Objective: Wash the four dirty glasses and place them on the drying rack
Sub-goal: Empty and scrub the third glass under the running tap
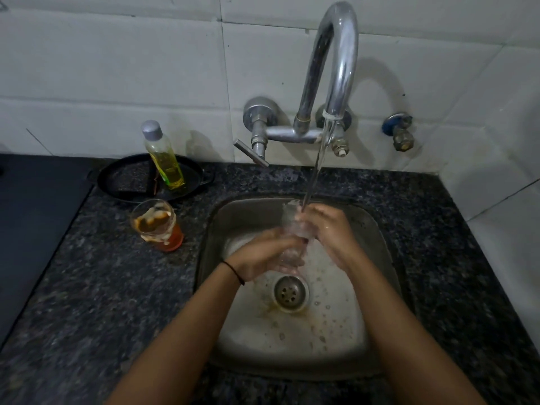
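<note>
Over the sink point(388, 258), left hand point(263, 255) and right hand point(336, 232) both seemingly grip the glass point(295, 232) between them

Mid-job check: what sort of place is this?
Likely a home kitchen: a steel sink set in a dark stone counter, a wall tap running onto a clear glass, white wall tiles, and a dirty glass near a bottle of yellow liquid.

no readable text, labels or numbers

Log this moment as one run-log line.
step: rinsing glass | left hand: grips glass | right hand: grips glass | tap: running | dirty glass: on counter, left of sink
</note>
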